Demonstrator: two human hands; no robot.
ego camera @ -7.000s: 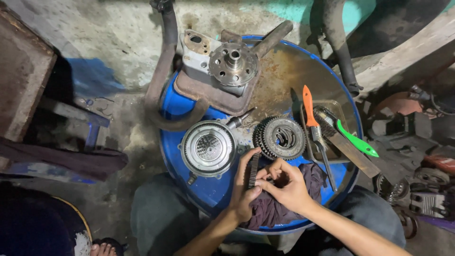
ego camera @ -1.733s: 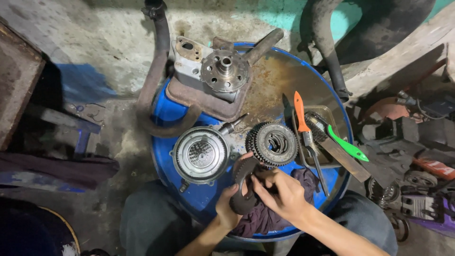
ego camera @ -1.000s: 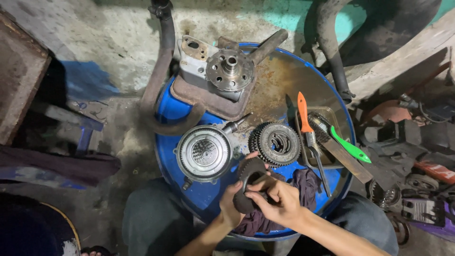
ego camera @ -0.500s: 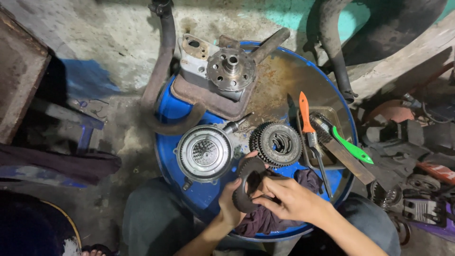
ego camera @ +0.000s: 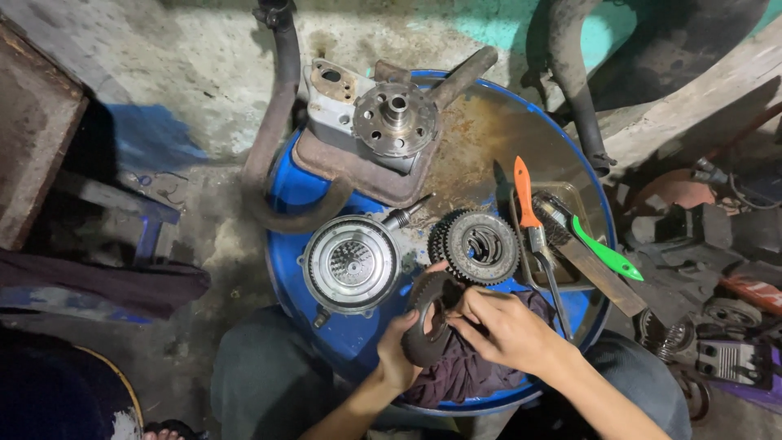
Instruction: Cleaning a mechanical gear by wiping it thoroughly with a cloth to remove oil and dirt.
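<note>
Grimy concrete floor surrounds the blue drum I work on. Over its near edge my left hand grips a dark toothed ring on edge, my right hand pinching its upper side above a dark rag; half a second ago the ring sat much the same. Just beyond lie a gear stack, a round clutch housing, an orange-handled tool and a green-handled brush.
</note>
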